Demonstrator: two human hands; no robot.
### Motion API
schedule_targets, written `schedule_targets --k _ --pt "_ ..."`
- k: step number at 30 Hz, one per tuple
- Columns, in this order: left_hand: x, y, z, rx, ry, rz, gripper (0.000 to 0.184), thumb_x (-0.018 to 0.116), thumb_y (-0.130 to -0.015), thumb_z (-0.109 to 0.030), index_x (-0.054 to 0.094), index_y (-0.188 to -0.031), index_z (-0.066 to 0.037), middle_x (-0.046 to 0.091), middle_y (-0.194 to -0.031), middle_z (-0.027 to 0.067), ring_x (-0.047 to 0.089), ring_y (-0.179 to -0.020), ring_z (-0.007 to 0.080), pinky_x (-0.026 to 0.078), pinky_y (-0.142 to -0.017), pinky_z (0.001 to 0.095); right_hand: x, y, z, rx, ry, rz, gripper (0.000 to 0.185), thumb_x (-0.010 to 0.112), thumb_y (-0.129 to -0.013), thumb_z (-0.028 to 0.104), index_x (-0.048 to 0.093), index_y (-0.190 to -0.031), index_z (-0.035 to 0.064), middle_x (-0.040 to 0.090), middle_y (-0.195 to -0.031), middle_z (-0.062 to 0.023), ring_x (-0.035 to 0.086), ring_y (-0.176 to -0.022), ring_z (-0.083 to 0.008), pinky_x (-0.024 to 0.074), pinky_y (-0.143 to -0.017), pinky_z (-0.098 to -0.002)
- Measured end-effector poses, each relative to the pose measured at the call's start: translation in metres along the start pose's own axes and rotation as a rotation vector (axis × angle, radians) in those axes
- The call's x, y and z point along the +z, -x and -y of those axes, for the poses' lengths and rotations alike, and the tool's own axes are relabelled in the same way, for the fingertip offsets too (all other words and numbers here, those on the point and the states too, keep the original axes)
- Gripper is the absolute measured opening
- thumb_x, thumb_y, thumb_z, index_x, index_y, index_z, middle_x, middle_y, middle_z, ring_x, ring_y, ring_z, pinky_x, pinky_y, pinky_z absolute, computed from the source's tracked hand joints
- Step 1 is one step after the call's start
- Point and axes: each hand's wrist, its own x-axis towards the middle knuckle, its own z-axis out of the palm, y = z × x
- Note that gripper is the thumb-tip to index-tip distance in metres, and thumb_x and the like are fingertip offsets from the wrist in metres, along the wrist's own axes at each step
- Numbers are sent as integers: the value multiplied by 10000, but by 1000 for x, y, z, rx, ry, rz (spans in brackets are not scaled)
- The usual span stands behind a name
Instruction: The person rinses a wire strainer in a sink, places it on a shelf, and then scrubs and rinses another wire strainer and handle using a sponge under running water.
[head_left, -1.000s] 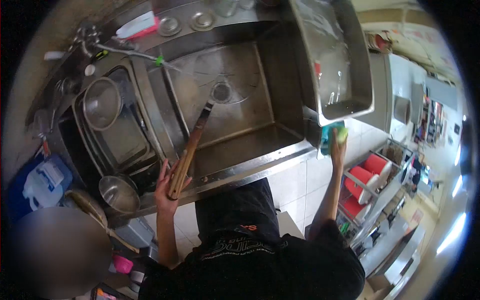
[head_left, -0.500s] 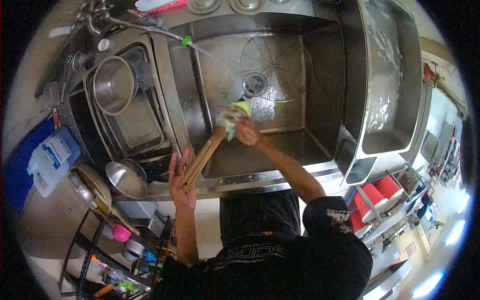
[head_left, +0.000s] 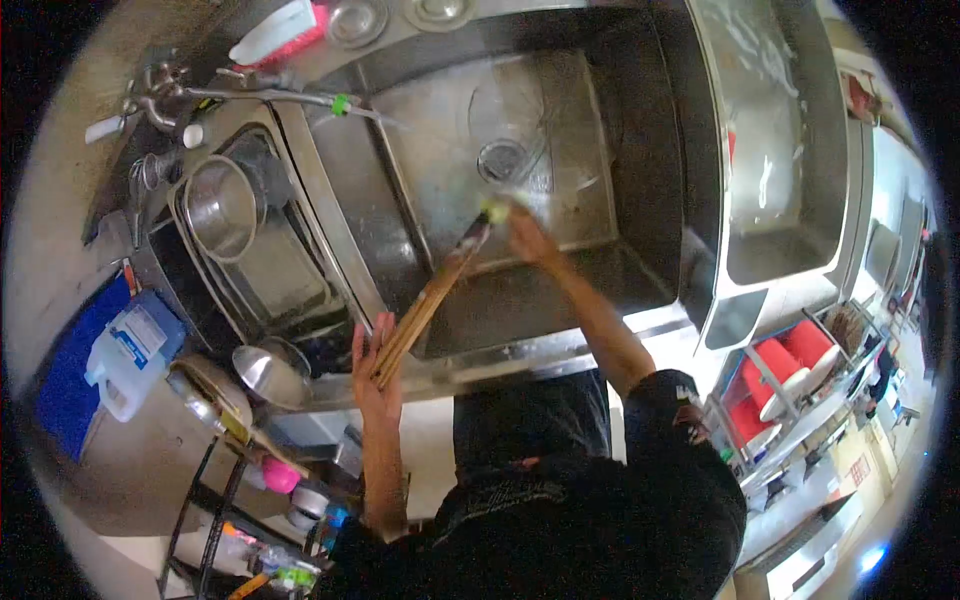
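Long wooden-handled utensils [head_left: 425, 305], seemingly a bundle, slant over the front of a steel sink [head_left: 640, 280]. My left hand [head_left: 378, 375] supports their near ends, with its fingers partly extended and the handles resting across the palm and thumb. At the dark far end, my right hand [head_left: 528, 235] is closed on a yellow-green sponge [head_left: 495, 211], blurred by motion. Behind it lies the round drain [head_left: 502, 160]. Water runs from a faucet [head_left: 340, 104] with a green tip.
Left of the sink are a steel pot [head_left: 222, 210], nested trays [head_left: 285, 270] and a bowl [head_left: 270, 372]. A white jug [head_left: 125, 365] stands farther left. A deep steel basin [head_left: 785, 245] is at right, with red containers [head_left: 790, 355] on a rack beyond.
My right hand first came from the right edge of the sink to the utensils with the sponge, then moved along them to their far end. The camera view has shifted.
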Motion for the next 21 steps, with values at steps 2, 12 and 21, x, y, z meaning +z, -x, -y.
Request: schedule_targets --k 2,12,21 --pt "4 0 3 -17 59 -1 633 572 -819 -67 275 -1376 -28 242 -1412 279 263 -1319 390 236 -1107 465 0 1 -7 15 179 14 478 485 -785 71 448 -1260 29 542 -1143 -187 517 -1026 -367 402 -930 -446" --pt "4 10 5 6 -71 41 603 519 -843 -85 275 -1395 -101 257 -1432 220 246 -1339 343 261 -1100 453 37 39 86 -287 303 403 399 513 -831 118 462 -1209 0 526 -1200 -132 566 -1019 -260 463 -892 -393" --pt "-5 20 11 -71 70 73 521 472 -922 -180 276 -1404 -181 298 -1429 163 330 -1300 295 272 -1089 419 65 58 129 -83 407 449 266 511 -833 182 583 -1054 53 636 -944 -166 614 -907 -317 474 -852 -430"
